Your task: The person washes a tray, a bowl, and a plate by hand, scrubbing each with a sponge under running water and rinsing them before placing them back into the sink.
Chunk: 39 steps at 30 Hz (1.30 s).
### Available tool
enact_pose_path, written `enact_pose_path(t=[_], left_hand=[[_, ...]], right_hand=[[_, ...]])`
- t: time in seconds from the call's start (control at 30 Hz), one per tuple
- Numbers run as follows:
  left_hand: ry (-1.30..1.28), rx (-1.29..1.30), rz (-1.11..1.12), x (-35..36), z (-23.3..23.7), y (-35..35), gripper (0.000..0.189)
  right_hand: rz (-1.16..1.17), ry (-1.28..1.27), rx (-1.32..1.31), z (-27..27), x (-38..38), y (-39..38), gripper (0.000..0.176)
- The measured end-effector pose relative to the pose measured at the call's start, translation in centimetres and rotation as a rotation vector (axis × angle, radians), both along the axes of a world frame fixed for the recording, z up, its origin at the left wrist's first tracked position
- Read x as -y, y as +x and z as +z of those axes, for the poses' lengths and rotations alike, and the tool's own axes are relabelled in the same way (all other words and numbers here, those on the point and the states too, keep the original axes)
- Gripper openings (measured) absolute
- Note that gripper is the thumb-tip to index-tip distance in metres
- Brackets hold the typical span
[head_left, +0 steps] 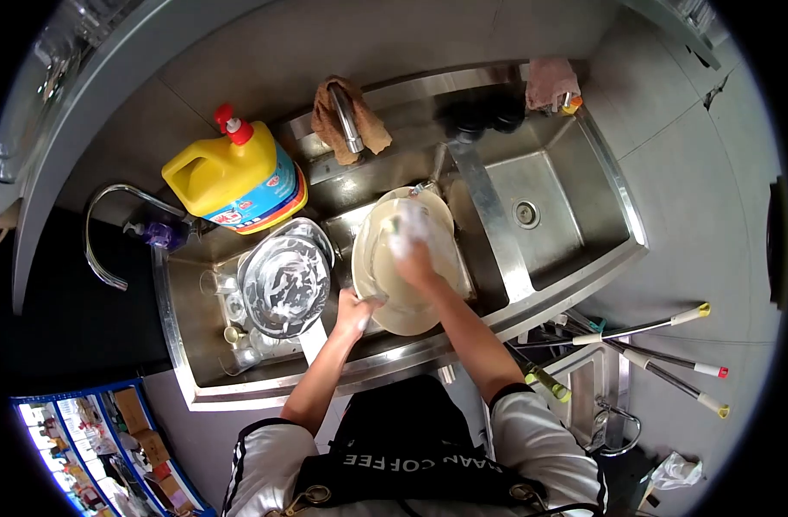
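Observation:
Over the middle basin, my left hand (354, 314) grips the lower left rim of a cream oval plate (407, 306). My right hand (414, 252) is on the plate's upper face, closed round something white and foamy that is blurred by motion. At least one more cream plate shows beneath the first. In the left basin, to the left of my left hand, a dark round pan (286, 286) covered in white suds rests among several glasses (240, 358).
A yellow detergent jug (239, 177) stands behind the left basin. A brown cloth (329, 125) hangs by the faucet (345, 121). To the right lies another basin (549, 202) with a drain. Several long handles (661, 370) stick out at the lower right.

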<state>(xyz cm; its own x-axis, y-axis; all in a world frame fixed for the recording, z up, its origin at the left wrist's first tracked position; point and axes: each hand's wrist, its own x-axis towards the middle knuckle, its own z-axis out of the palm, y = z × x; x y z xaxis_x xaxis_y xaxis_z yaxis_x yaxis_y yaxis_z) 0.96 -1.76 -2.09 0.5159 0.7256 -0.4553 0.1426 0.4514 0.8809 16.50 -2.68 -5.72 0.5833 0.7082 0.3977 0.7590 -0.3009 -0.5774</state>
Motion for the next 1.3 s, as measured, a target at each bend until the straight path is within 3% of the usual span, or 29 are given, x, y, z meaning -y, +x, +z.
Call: enact_pose_path(t=[0.07, 0.17, 0.2, 0.27, 0.37, 0.43, 0.6, 0.67, 0.77, 0.87, 0.93, 1.0, 1.07, 1.1, 1.2, 1.3], left_hand=[[-0.011, 0.03, -0.019, -0.2, 0.4, 0.3, 0.02], [-0.021, 0.027, -0.048, -0.4, 1.0, 0.0, 0.021], [-0.015, 0.018, -0.091, -0.3, 1.2, 0.0, 0.022], [-0.027, 0.025, -0.093, 0.0, 0.9, 0.4, 0.023], [-0.096, 0.11, -0.031, 0.0, 0.8, 0.2, 0.029], [-0.113, 0.118, -0.015, -0.2, 1.1, 0.6, 0.027], [-0.131, 0.065, 0.082, 0.0, -0.5, 1.0, 0.023], [-0.162, 0.052, 0.111, 0.3, -1.2, 1.2, 0.023], [-0.179, 0.066, 0.19, 0.2, -3.4, 1.0, 0.024], [-0.158, 0.04, 0.173, 0.3, -3.3, 1.1, 0.024], [-0.134, 0.035, 0.151, 0.3, -3.4, 1.7, 0.024], [-0.05, -0.013, 0.053, 0.0, -4.5, 2.2, 0.027], [-0.027, -0.02, 0.05, -0.5, -7.1, 2.4, 0.027], [0.034, -0.066, -0.05, -0.9, -8.9, 2.2, 0.028], [0.137, -0.134, -0.162, -1.0, -9.2, 3.3, 0.025], [0.122, -0.129, -0.238, -1.2, -10.3, 4.2, 0.018]], right_hand=[[0.349, 0.002, -0.102, 3.7, -0.4, -1.5, 0.047], [0.464, 0.014, 0.038, 4.7, 0.1, -0.5, 0.047], [0.458, 0.016, 0.035, 3.9, -0.6, 0.6, 0.047], [-0.067, 0.033, 0.156, 2.3, -2.5, 3.5, 0.047], [-0.117, -0.066, 0.159, 2.6, 0.8, 5.5, 0.047], [-0.159, -0.314, 0.057, 2.2, 3.9, 4.8, 0.047], [-0.09, -0.453, 0.038, 0.7, 8.4, -1.1, 0.05], [0.159, -0.132, 0.038, -0.2, 8.9, -3.8, 0.052], [0.301, -0.226, -0.162, 2.3, 8.6, -6.0, 0.054], [0.371, -0.225, -0.161, 1.2, 10.8, -4.1, 0.053], [0.287, -0.177, -0.089, 1.1, 12.4, -2.3, 0.043], [0.059, -0.107, -0.542, 3.9, 12.7, 0.3, 0.037], [-0.144, 0.119, -0.552, 6.2, 13.2, 1.6, 0.033], [-0.199, 0.244, -0.465, 3.8, 13.8, 2.7, 0.033], [-0.279, 0.328, -0.783, 6.0, 15.0, 3.8, 0.033], [-0.317, 0.345, -0.882, 5.5, 16.5, 4.2, 0.031]])
